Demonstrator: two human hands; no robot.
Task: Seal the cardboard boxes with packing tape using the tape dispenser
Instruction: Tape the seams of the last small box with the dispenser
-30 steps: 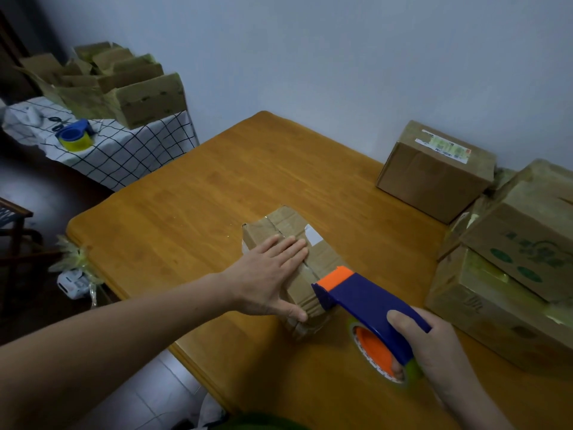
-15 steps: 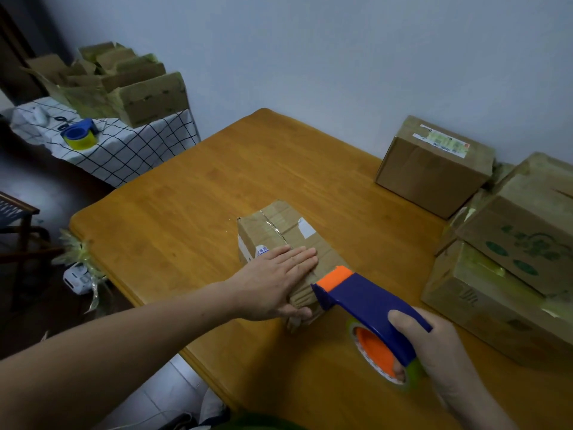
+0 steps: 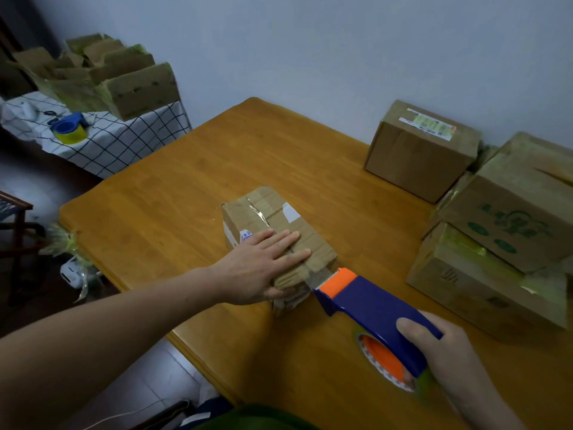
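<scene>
Cardboard box [image 3: 279, 218] sits mid-desk [image 3: 186, 212], pressed down by the left grip [image 3: 263, 265], fingers straight, probably so it won't slide. The right grip [image 3: 446, 352] wraps the tape dispenser [image 3: 372, 305]. A second ago its head overlapped the lid; now it is off the near end, tape stretched between.

Smooth, softly glossy wood on the table [image 3: 186, 197]; matt, creased cardboard on the box [image 3: 313, 237] at centre, crossed by a wrinkled, shiny strip of clear tape [image 3: 259, 212]. Smooth, faintly shiny blue and orange plastic on the dispenser [image 3: 372, 305] at 5 o'clock. Matt cardboard on the boxes [image 3: 511, 218] at 3 o'clock, checked cloth [image 3: 124, 141] at 10 o'clock.
</scene>
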